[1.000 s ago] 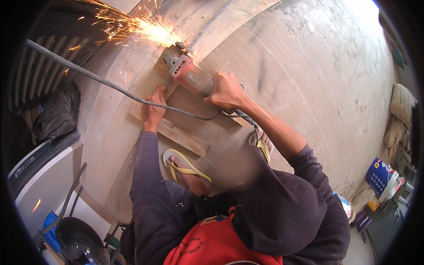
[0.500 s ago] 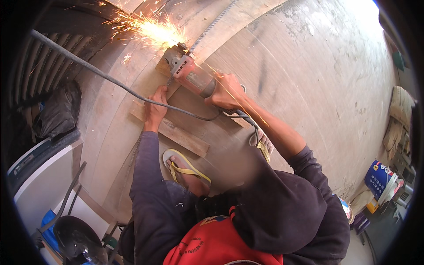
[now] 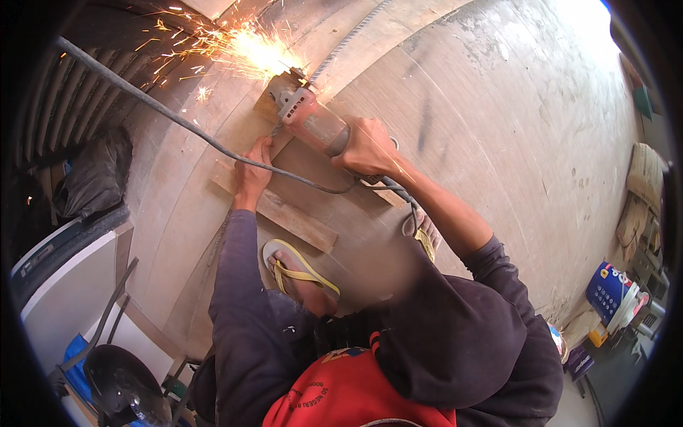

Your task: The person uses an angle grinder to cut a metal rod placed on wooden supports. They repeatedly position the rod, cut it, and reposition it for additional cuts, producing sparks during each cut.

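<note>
In my right hand (image 3: 366, 147) is a red and grey angle grinder (image 3: 318, 127), the fingers wrapped round its rear body. Its head meets a ribbed steel bar (image 3: 348, 41), and bright sparks (image 3: 260, 50) spray from there toward the far left. My left hand (image 3: 253, 172) is closed on the nearer part of that bar, just short of the grinder; the fingers partly hide it. Under the bar by the grinder head lies a wooden block (image 3: 265, 108). A wooden plank (image 3: 295, 222) lies beside my left wrist.
A dark cable (image 3: 153, 107) runs across from the far left, over my left hand, to the grinder's rear. Near my feet is a sandal (image 3: 306, 274). A black bag (image 3: 96, 174) sits at left, a black helmet-like shell (image 3: 124, 384) at lower left, a blue-and-white bucket (image 3: 612, 292) at right.
The sparks have a different spread, and the long streaks over my right forearm have mostly gone. Both hands keep their holds, with almost no shift of the grinder.
</note>
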`<action>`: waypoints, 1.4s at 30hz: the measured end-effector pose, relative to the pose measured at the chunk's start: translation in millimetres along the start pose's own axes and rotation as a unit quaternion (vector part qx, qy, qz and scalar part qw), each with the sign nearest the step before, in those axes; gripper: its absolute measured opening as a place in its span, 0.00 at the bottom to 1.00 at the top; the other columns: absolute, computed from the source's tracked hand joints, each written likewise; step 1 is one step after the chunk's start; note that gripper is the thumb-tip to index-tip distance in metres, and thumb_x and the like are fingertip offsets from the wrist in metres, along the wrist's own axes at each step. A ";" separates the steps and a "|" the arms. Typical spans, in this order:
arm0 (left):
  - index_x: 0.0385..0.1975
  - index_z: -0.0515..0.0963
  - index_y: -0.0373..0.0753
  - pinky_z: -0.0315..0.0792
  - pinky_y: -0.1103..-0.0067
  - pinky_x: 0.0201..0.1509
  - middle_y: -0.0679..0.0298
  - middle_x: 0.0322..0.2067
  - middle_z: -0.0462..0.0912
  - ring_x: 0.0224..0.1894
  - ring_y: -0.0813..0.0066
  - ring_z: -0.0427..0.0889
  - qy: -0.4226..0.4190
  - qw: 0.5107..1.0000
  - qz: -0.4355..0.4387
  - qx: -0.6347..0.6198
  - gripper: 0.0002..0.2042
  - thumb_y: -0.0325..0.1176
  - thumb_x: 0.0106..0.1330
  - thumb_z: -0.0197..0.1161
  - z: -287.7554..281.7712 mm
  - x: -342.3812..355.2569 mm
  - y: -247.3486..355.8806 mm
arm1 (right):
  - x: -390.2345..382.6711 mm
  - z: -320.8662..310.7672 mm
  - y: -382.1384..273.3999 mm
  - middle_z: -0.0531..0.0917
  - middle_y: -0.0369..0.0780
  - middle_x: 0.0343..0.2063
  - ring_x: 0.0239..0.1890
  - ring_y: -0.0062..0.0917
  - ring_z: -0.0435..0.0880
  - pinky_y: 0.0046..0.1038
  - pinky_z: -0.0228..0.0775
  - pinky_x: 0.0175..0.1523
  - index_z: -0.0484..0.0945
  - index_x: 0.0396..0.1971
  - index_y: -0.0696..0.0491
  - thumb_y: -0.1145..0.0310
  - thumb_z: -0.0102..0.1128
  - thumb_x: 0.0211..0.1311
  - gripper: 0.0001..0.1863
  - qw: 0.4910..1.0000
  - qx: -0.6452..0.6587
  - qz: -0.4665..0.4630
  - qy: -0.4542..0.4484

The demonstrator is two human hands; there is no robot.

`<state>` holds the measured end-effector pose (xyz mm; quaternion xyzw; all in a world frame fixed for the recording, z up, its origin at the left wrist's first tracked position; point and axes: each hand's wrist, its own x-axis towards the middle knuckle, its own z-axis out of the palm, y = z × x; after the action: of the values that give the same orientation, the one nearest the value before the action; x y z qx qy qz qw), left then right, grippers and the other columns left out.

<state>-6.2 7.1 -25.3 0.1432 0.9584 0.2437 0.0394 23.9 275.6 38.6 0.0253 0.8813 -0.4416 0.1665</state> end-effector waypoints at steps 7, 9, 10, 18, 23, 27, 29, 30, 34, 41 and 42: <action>0.36 0.78 0.40 0.72 0.58 0.30 0.52 0.26 0.82 0.30 0.42 0.80 0.005 1.000 0.009 -0.012 0.19 0.47 0.74 0.44 3.0 -0.4 -4.0 | 2.1 2.3 5.4 0.82 0.56 0.27 0.33 0.48 0.82 0.41 0.74 0.41 0.79 0.36 0.62 0.61 0.68 0.30 0.28 1.000 0.003 0.002 -0.012; 0.35 0.78 0.39 0.72 0.58 0.30 0.52 0.25 0.82 0.29 0.43 0.80 0.004 1.000 0.014 0.007 0.20 0.48 0.74 0.44 5.1 0.0 -7.8 | 2.6 2.5 3.4 0.81 0.56 0.25 0.32 0.49 0.83 0.41 0.75 0.41 0.78 0.32 0.64 0.60 0.68 0.30 0.27 1.000 0.000 -0.013 -0.009; 0.34 0.78 0.39 0.72 0.57 0.30 0.51 0.24 0.82 0.29 0.43 0.80 0.003 1.000 0.015 0.018 0.20 0.48 0.74 0.44 5.4 -0.4 -9.4 | 2.9 3.1 2.6 0.81 0.57 0.23 0.31 0.49 0.83 0.40 0.75 0.41 0.78 0.30 0.65 0.60 0.68 0.30 0.26 1.000 -0.001 -0.022 -0.008; 0.29 0.77 0.39 0.71 0.57 0.28 0.50 0.22 0.80 0.27 0.42 0.79 0.002 1.000 0.014 0.013 0.21 0.48 0.74 0.43 6.4 0.2 -7.9 | 1.7 1.2 0.6 0.81 0.56 0.24 0.31 0.48 0.83 0.41 0.74 0.39 0.79 0.33 0.63 0.61 0.69 0.30 0.27 1.000 -0.004 -0.002 -0.007; 0.28 0.76 0.39 0.71 0.57 0.28 0.51 0.21 0.80 0.27 0.43 0.79 -0.001 1.000 0.012 0.017 0.21 0.48 0.74 0.43 7.5 0.3 -9.4 | 1.6 -0.4 -1.5 0.80 0.55 0.22 0.30 0.47 0.82 0.41 0.74 0.38 0.78 0.33 0.64 0.62 0.70 0.30 0.27 1.000 -0.009 0.005 -0.015; 0.28 0.77 0.39 0.72 0.58 0.29 0.52 0.23 0.81 0.28 0.43 0.80 0.003 1.000 0.012 0.011 0.22 0.48 0.74 0.43 4.3 0.0 -4.9 | 2.9 3.1 2.0 0.80 0.55 0.23 0.30 0.47 0.82 0.41 0.73 0.38 0.78 0.32 0.65 0.62 0.70 0.30 0.27 1.000 -0.007 -0.007 -0.003; 0.29 0.77 0.39 0.72 0.58 0.30 0.53 0.23 0.82 0.28 0.44 0.80 0.002 1.000 0.010 0.010 0.22 0.48 0.74 0.43 3.9 0.1 -3.8 | 3.1 3.2 3.0 0.80 0.55 0.23 0.30 0.47 0.82 0.41 0.73 0.39 0.78 0.32 0.65 0.62 0.69 0.30 0.26 1.000 -0.005 -0.010 0.001; 0.29 0.77 0.39 0.72 0.58 0.30 0.53 0.24 0.82 0.29 0.44 0.80 -0.002 1.000 0.006 0.012 0.22 0.48 0.74 0.42 1.8 0.4 -0.5 | 2.7 3.0 3.1 0.80 0.55 0.23 0.30 0.47 0.82 0.41 0.73 0.39 0.78 0.32 0.65 0.62 0.69 0.30 0.26 1.000 0.001 -0.009 -0.001; 0.29 0.78 0.39 0.73 0.59 0.30 0.54 0.24 0.83 0.29 0.45 0.81 -0.004 1.000 0.003 0.015 0.23 0.49 0.74 0.42 0.6 0.2 0.8 | 2.3 3.2 2.6 0.81 0.56 0.24 0.30 0.47 0.82 0.41 0.73 0.39 0.78 0.32 0.64 0.62 0.69 0.30 0.25 1.000 -0.002 -0.002 -0.004; 0.29 0.77 0.39 0.72 0.59 0.30 0.52 0.24 0.82 0.29 0.44 0.80 -0.013 1.000 -0.007 0.015 0.22 0.48 0.74 0.43 1.8 -0.2 -1.3 | 0.9 0.8 -2.4 0.81 0.56 0.24 0.30 0.47 0.83 0.40 0.74 0.40 0.78 0.33 0.64 0.62 0.68 0.31 0.26 1.000 -0.021 0.004 -0.011; 0.29 0.77 0.39 0.72 0.59 0.31 0.51 0.24 0.82 0.30 0.43 0.80 -0.017 1.000 -0.010 0.020 0.22 0.48 0.74 0.43 1.0 0.6 -1.0 | 0.2 -0.1 -1.4 0.81 0.55 0.24 0.31 0.48 0.83 0.40 0.75 0.41 0.78 0.33 0.64 0.61 0.68 0.30 0.27 1.000 -0.012 0.002 -0.014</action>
<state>-6.8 6.9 -26.6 0.1389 0.9636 0.2217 0.0553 23.4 274.8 39.7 0.0187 0.8842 -0.4307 0.1800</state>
